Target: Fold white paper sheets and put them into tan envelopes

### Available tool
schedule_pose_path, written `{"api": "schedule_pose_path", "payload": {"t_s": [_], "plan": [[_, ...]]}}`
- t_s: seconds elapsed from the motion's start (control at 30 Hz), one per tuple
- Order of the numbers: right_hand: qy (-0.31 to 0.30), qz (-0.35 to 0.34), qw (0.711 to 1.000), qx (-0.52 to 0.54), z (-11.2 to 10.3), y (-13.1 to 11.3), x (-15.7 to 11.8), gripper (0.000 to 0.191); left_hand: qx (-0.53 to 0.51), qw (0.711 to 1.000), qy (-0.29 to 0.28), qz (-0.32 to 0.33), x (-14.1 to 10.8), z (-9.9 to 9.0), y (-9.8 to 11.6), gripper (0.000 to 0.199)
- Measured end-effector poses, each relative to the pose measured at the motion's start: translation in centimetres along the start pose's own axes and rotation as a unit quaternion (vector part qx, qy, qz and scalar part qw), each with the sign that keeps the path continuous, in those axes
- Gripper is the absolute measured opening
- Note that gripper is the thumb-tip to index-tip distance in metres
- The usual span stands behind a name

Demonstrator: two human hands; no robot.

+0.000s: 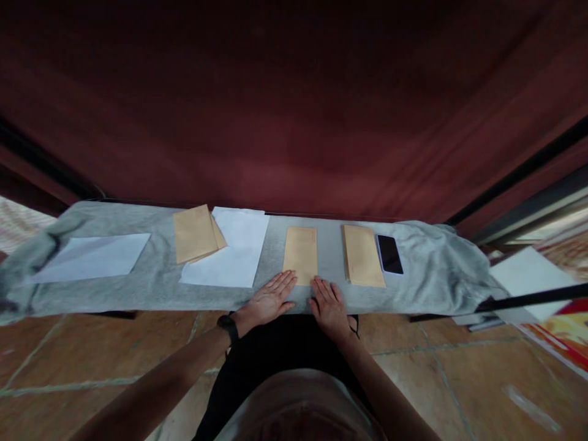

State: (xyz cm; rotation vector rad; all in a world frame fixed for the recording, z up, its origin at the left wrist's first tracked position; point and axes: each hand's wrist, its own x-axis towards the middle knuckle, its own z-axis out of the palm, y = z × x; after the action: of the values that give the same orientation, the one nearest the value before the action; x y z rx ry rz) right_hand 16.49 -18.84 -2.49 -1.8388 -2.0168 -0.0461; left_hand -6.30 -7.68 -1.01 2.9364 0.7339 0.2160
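A brown paper envelope (pixel 300 252) lies flat on the grey cloth, straight in front of me. My left hand (pixel 270 298) rests palm down with its fingers stretched out, the fingertips at the envelope's near left corner. At the near right corner lies my right hand (pixel 330 306), also flat, fingers slightly spread. Neither hand grips anything. To the right is a stack of brown envelopes (pixel 364 255). Several more brown envelopes (pixel 195 234) lie askew on the left, partly over a sheet of white paper (pixel 234 251).
Grey cloth (pixel 160 288) covers the narrow table. A smartphone (pixel 390 254) lies beside the right-hand stack. Another white sheet (pixel 96 256) is at the far left. A dark red panel (pixel 294 141) rises behind the table. White paper (pixel 528 278) sits beyond the right end.
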Motion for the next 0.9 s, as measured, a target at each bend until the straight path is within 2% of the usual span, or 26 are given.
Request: {"api": "schedule_pose_path", "payload": {"t_s": [0.33,0.5,0.73,0.9], "plan": [[-0.02,0.026,0.999,0.001,0.1,-1.6,1.0,0.05,0.013,1.0,0.01,-0.001,0.2,-0.2,0.6,0.057],[-0.019,0.019,1.0,0.003,-0.3,-1.4,0.9,0.049,0.008,1.0,0.018,-0.006,0.1,-0.1,0.5,0.055],[-0.023,0.024,0.999,0.007,-0.4,-1.3,0.9,0.05,0.022,0.999,0.027,-0.004,0.3,-0.1,1.5,0.057],[-0.043,0.022,0.999,0.001,-0.5,-1.2,0.9,0.051,0.036,0.998,0.043,-0.001,-0.7,0.1,0.7,0.057]]}}
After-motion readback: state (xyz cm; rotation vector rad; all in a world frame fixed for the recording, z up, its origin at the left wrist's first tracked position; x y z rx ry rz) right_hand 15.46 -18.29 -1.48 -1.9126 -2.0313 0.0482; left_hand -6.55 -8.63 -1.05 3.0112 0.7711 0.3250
